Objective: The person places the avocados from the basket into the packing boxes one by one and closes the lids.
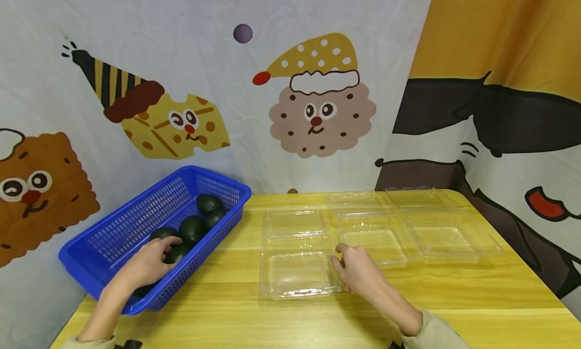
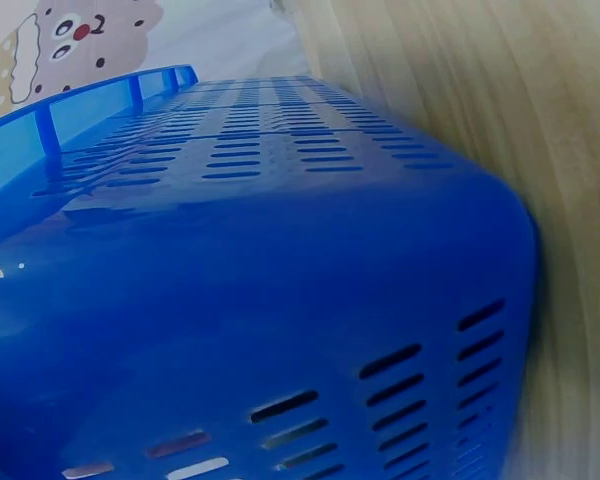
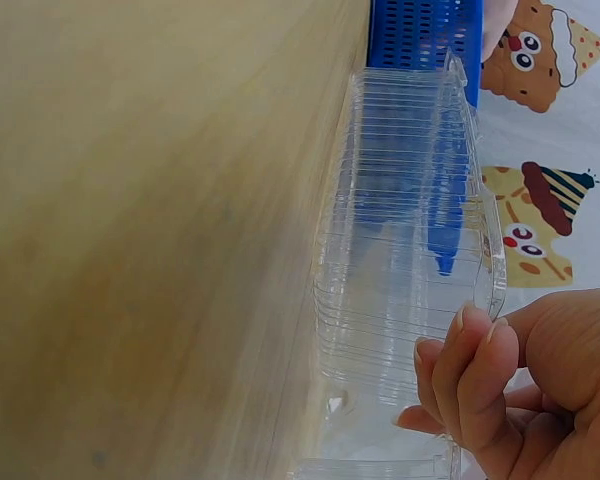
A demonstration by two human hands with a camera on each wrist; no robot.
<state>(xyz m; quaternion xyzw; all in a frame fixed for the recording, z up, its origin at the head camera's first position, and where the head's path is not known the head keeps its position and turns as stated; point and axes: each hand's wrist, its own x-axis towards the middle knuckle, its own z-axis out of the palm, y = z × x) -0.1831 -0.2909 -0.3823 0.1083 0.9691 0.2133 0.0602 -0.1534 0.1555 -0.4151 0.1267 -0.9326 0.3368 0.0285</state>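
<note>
Left hand: the left hand (image 1: 147, 263) is inside the blue plastic basket (image 1: 195, 258), fingers curled over a dark green avocado (image 1: 178, 254) and grasping it; its thumb tip is hidden.
Avocado's place: under the fingertips, near the basket's right wall, just beside other avocados (image 1: 192, 229).
Avocado's long axis: cannot be told, as fingers cover part of it.
Basket's long axis: slanting from the near left to the far right on the wooden table (image 1: 218, 308).
Right hand: the right hand (image 1: 360, 272) has bent fingers at the nearest clear clamshell (image 1: 297, 271); whether they pinch its rim cannot be told.
Clamshell's place: just left of the right hand, opened flat.
Clamshell's long axis: running away from the person, one half behind the other.
Farther right: two more opened clear clamshells (image 1: 374, 243).
</note>
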